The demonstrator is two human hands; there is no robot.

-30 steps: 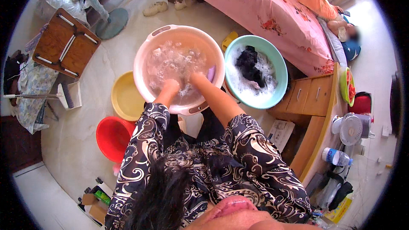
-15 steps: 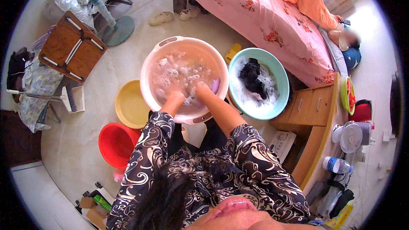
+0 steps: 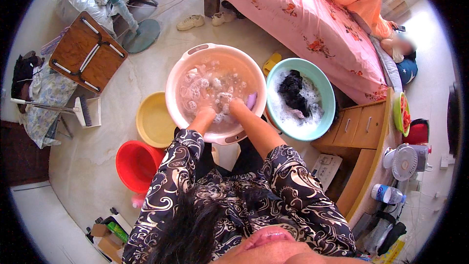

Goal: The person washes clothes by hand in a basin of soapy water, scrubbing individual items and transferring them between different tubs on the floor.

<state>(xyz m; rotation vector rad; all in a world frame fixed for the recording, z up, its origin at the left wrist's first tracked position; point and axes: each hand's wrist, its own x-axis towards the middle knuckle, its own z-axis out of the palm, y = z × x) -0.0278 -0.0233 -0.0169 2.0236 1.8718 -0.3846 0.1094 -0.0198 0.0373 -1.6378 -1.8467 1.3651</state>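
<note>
In front of me stands a large pink basin [image 3: 177, 63] of cloudy, sudsy water. Both wrists dip into it: my left hand [image 3: 207, 112] at the near middle, my right hand [image 3: 236, 103] just beside it. Foam and water hide the fingers of both, so what they hold, if anything, does not show. Patches of suds [image 3: 197, 88] float ahead of my hands. A small lilac object [image 3: 251, 100] rests against the basin's right inner wall. Close by on the right, a turquoise basin [image 3: 328, 99] holds dark wet cloth [image 3: 293, 90] in white foam.
A yellow basin [image 3: 155, 120] and a red bucket [image 3: 139, 166] stand at my left. Behind the basins is a bed [image 3: 288, 24] with a person [image 3: 398, 49] lying on it. A wooden cabinet [image 3: 359, 124] flanks the right side. A folded stool [image 3: 88, 54] and fan base [image 3: 141, 36] are far left.
The whole view has shifted slightly, so the things sit a little further right and lower. Both hands stay in the water of the pink basin, and the floating suds have rearranged a little.
</note>
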